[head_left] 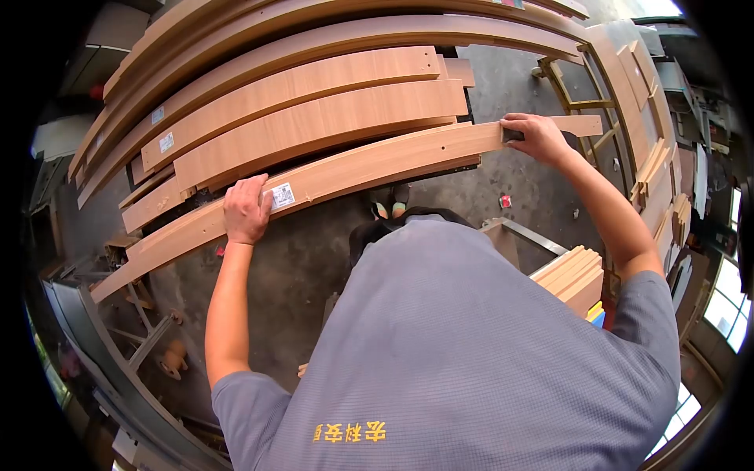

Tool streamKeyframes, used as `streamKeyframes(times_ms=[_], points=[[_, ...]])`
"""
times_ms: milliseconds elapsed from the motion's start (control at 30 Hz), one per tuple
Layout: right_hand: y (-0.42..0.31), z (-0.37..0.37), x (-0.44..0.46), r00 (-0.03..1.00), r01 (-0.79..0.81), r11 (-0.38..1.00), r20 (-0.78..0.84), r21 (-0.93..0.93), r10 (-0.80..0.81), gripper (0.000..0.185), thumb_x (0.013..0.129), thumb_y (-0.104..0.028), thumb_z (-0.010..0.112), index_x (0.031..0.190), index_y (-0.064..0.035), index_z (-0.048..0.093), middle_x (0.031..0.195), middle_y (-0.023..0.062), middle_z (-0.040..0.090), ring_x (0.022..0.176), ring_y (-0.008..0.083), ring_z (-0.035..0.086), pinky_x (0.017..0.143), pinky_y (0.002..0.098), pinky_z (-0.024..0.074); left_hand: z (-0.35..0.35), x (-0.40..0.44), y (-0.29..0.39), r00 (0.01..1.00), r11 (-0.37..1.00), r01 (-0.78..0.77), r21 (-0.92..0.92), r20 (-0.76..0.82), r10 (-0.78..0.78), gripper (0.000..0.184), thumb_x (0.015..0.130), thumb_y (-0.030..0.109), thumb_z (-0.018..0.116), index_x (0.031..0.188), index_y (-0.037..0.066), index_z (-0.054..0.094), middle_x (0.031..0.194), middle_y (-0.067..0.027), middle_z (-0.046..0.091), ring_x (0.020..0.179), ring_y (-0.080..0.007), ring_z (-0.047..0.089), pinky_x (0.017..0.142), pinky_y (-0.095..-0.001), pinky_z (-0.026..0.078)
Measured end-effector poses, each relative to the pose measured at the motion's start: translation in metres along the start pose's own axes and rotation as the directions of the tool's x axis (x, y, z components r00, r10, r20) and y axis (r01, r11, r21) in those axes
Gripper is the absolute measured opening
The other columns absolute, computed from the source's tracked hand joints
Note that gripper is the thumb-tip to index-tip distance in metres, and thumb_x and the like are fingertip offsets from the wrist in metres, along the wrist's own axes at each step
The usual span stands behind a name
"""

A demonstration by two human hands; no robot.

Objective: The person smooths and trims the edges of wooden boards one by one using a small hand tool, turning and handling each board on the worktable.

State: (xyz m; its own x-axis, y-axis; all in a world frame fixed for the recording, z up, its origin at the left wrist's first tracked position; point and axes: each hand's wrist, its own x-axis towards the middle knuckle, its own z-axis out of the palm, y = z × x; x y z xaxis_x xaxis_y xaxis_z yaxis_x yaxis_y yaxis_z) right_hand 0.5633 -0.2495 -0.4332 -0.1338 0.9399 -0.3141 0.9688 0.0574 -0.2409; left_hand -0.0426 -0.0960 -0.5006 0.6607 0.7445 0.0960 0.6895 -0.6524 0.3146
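A long wood-grain board [377,167] lies across in front of me, with a white printed label and a small dark hole on its face. My left hand [247,209] grips this board just left of the label [283,195], fingers bent over its top. Near the board's right part, my right hand [539,138] is closed around a small dark block [513,135] that touches the wood. The block's exact kind is partly hidden by the fingers. Under the held board, the edges of other boards show.
More wood-grain boards [322,122] lie in rows beyond. A metal-framed cart [589,104] stands at the right with panels [628,71] behind. Light wooden strips [569,275] are stacked by my right side. A grey metal frame [86,337] is at the left.
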Motion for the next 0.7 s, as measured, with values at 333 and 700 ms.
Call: streamKeyframes(times_ms=[333, 700], points=[[-0.212, 0.054, 0.125, 0.951, 0.308, 0.951, 0.029, 0.025, -0.309, 0.016, 0.082, -0.013, 0.072, 0.095, -0.0068, 0.080, 0.103, 0.0148, 0.078, 0.099, 0.0324, 0.076, 0.084, 0.0432, 0.0609, 0.027, 0.005, 0.034, 0.999, 0.993, 0.035, 0.111, -0.033, -0.032, 0.052, 0.101, 0.038, 0.054, 0.142, 0.006, 0.058, 0.134, -0.0161, 0.065, 0.125, -0.0349, 0.059, 0.108, -0.0476, 0.043], [0.071, 0.003, 0.014, 0.979, 0.121, 0.982, 0.182, -0.144, -0.094, 0.014, 0.078, -0.013, 0.075, 0.091, -0.0101, 0.079, 0.091, 0.0125, 0.078, 0.092, 0.0325, 0.076, 0.078, 0.0428, 0.0604, 0.096, 0.086, 0.212, 0.998, 0.972, 0.036, 0.232, 0.037, -0.046, 0.100, 0.084, 0.073, 0.064, 0.156, 0.007, 0.042, 0.143, -0.0110, 0.056, 0.135, -0.0300, 0.049, 0.118, -0.0497, 0.031]])
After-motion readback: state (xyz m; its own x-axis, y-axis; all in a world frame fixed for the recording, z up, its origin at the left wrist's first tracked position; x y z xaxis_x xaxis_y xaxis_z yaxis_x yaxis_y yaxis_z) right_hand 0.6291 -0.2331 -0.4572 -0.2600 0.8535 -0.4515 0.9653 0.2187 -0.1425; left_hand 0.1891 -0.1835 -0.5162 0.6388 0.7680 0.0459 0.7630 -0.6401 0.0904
